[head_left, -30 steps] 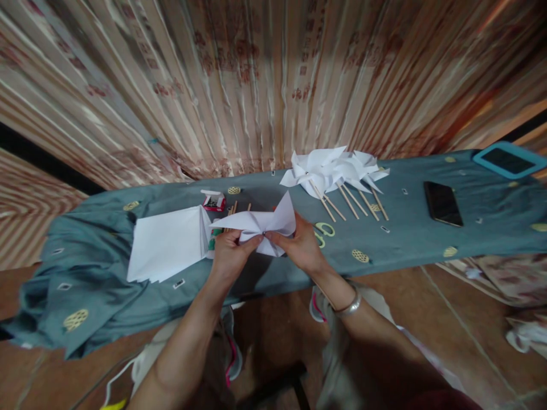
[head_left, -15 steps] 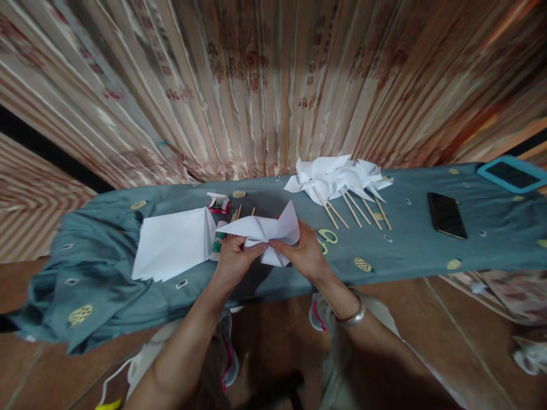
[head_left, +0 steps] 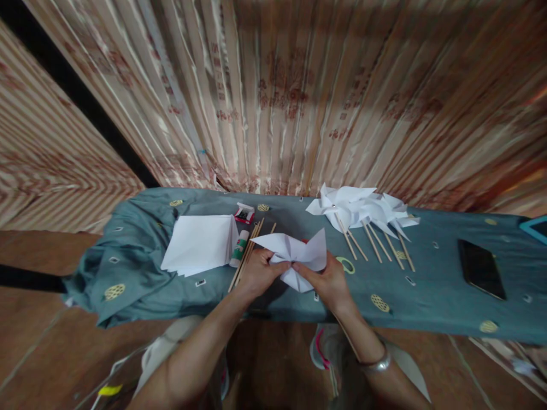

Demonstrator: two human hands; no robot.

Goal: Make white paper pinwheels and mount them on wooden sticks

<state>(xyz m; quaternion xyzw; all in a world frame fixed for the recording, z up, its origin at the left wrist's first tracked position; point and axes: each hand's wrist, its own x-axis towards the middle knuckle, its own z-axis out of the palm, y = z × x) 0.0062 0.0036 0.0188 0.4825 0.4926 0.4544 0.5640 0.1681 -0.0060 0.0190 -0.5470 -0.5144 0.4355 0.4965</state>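
Note:
Between my two hands is a white paper pinwheel (head_left: 314, 253), its blades folded in toward the middle. My left hand (head_left: 260, 272) grips its left side and my right hand (head_left: 332, 282) its right side. Both thumbs press together at the centre, hiding most of it; fingers behind the paper are out of sight. Just left of my left hand lie several thin wooden sticks (head_left: 248, 250) and a green and white glue stick (head_left: 239, 249). Green-handled scissors (head_left: 347, 265) lie partly hidden beside my right hand.
A stack of white paper squares (head_left: 200, 242) sits at left, near a small open red box (head_left: 244, 213) of pins. Several finished pinwheels (head_left: 354, 208) on sticks lie at the back right. A black phone (head_left: 482, 269) and a blue-framed tablet (head_left: 538, 228) are farther right on the cloth-covered table (head_left: 427, 307).
My view has swung left, so the table and everything on it appear farther right and lower. Both hands keep hold of the pinwheel, thumbs still at its centre.

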